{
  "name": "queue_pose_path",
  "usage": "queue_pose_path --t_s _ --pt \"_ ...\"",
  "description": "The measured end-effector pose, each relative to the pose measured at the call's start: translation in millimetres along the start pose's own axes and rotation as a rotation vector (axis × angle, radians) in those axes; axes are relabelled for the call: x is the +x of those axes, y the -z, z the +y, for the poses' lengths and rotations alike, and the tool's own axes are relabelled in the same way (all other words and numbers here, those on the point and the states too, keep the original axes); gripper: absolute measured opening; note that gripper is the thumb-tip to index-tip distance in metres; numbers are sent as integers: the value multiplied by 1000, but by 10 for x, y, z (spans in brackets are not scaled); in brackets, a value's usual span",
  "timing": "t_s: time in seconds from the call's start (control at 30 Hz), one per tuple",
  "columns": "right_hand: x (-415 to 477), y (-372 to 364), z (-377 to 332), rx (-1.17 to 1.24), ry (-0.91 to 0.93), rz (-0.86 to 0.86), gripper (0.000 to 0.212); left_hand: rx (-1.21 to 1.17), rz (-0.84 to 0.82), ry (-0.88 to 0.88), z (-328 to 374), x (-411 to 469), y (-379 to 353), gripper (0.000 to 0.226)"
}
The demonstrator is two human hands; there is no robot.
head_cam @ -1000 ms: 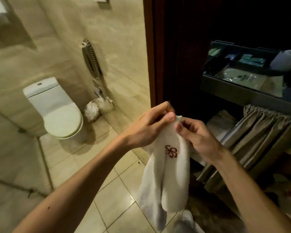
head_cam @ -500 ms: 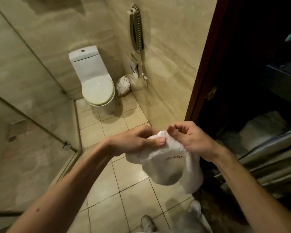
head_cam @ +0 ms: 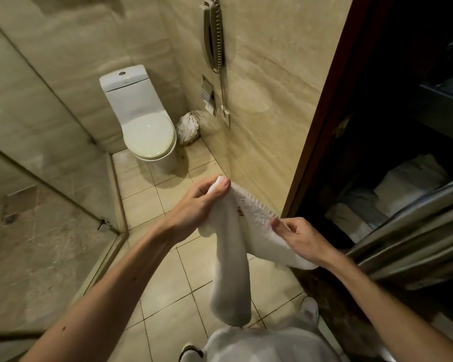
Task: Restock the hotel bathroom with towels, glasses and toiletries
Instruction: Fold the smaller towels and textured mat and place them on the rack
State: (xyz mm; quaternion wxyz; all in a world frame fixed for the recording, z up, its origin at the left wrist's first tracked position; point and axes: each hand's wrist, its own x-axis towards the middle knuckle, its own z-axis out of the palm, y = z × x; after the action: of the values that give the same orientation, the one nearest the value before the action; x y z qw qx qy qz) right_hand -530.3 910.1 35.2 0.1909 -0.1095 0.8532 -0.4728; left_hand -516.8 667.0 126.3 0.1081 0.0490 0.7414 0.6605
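Hanging over the tiled floor [head_cam: 168,291], a white towel [head_cam: 230,278] is held up by 2 hands. The left hand [head_cam: 194,205] grips 1 top corner, with thumb and curled fingers closed on the cloth. The right hand [head_cam: 302,237] pinches the other end of that edge, lower down and near the dark doorframe [head_cam: 324,126]. The rest of the towel droops in a long fold. Farther right, folded white linen [head_cam: 408,184] lies on a shelf. Beyond stand a toilet [head_cam: 147,131], a tied white bag [head_cam: 187,128] just beside it, and a wall phone [head_cam: 213,35] above.
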Motion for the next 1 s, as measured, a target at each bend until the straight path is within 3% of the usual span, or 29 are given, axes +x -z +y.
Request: queue_pose_path --t_s 0.17,0.27,0.37,0.47,0.57,0.63,0.87,1.0 --pt "130 187 85 -313 77 39 61 117 27 39 -216 -157 308 42" --pt "238 337 32 -481 138 7 72 345 -60 80 -326 -249 529 45" --pt "268 461 -52 -521 152 14 55 634 -134 142 -464 -342 784 54" --pt "295 477 -140 -577 172 17 56 715 -267 282 -598 -478 959 59" --pt "346 468 -213 -649 200 23 57 772 -394 378 -706 -606 1036 83" --pt "347 461 -230 -654 199 10 52 721 -385 400 -777 -679 1085 94" --pt "246 301 143 -680 143 -96 59 0 -93 272 -736 -803 1110 62" --pt "206 188 213 -703 98 -164 38 -40 6 242 -725 -772 1081 55"
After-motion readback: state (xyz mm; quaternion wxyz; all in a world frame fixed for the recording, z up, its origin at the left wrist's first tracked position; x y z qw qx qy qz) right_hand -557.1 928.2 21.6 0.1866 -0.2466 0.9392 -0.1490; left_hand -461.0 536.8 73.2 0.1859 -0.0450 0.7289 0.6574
